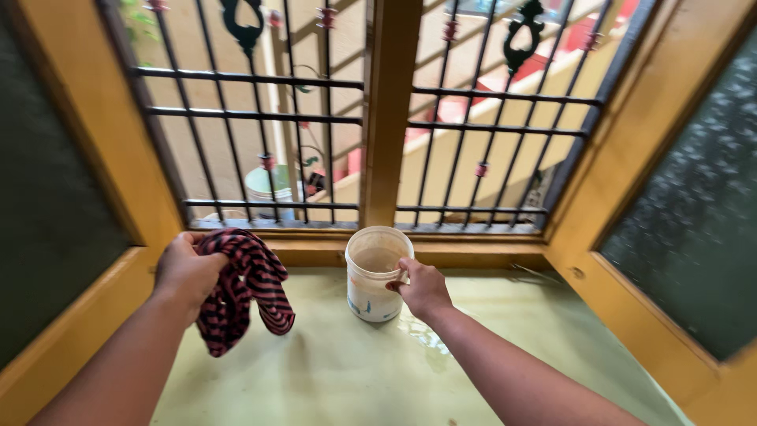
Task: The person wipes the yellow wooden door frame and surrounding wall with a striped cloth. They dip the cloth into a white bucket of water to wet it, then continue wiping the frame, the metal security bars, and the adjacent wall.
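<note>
Two hands show, both reaching up from the bottom edge with the forearms cut off there. Left hand [187, 272], at centre left, is closed around one striped cloth [240, 288], red and black, which hangs bunched below the fist so its full shape cannot be made out. Right hand [423, 288], at centre, grips the near rim of one white bucket [375, 274] with fingers curled on it; the thumb is hidden behind the rim. That bucket stands on the pale green bench [331, 371], just in front of the window sill; whether it holds murky water or is only stained inside is hard to tell. A wet patch glints on the bench beside the right wrist. Beyond, two open wooden shutters [670, 213] with dark frosted glass flank the frame's left and right sides, both cut off. One wooden post [389, 110] splits the black iron grille [252, 118] into two panels. Past the bars, one green-lidded container is partly hidden, and the red shapes at upper right are blurred.
</note>
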